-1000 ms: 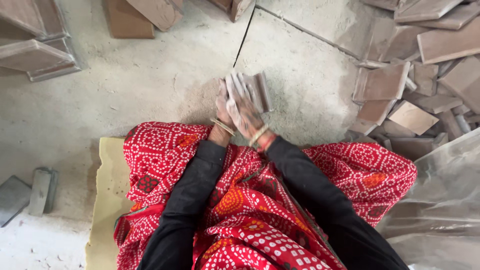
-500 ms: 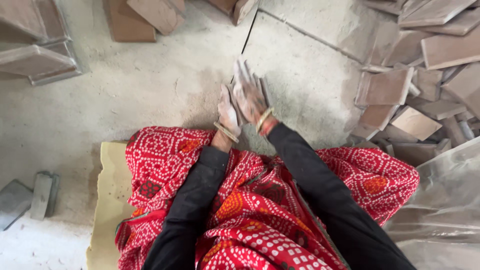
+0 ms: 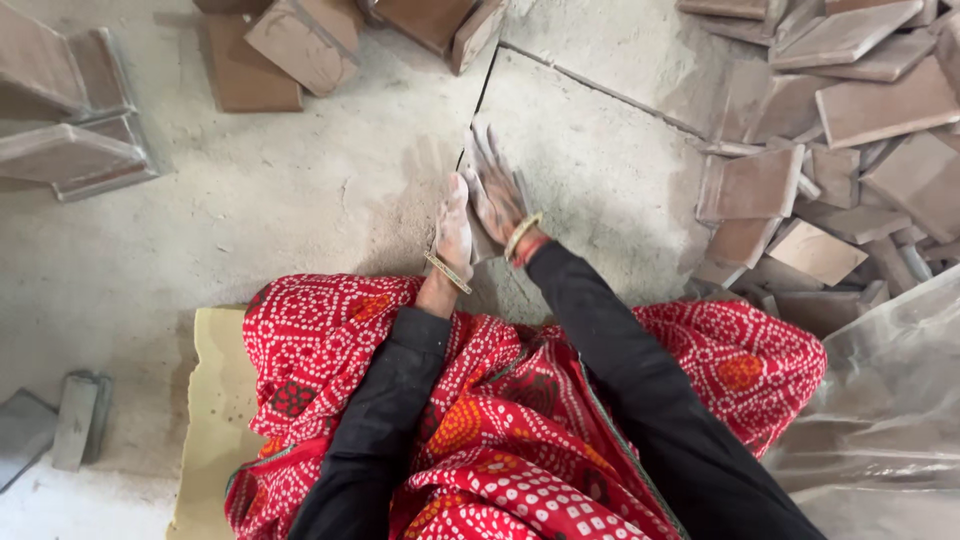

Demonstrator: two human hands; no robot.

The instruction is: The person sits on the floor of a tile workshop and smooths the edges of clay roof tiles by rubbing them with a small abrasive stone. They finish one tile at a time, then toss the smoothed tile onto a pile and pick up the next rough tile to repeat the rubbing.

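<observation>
Head view: left hand (image 3: 455,232) and right hand (image 3: 497,190) sandwich a thin clay tile (image 3: 483,240) edge-on over the dusty floor (image 3: 250,210); each grip lies flat, pressing it steady.

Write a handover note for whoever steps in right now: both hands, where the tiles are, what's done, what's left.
Left hand and right hand: dusty, fingers straight, palms pressed together just above the floor. Anything between them is hidden.
Tiles: a loose brown tile pile lies at the right, stacked tiles at the top left, and grey pieces at the lower left.
Done: the piles do not show it.
Left: probably the jumbled right-hand pile, which lies unsorted.
</observation>
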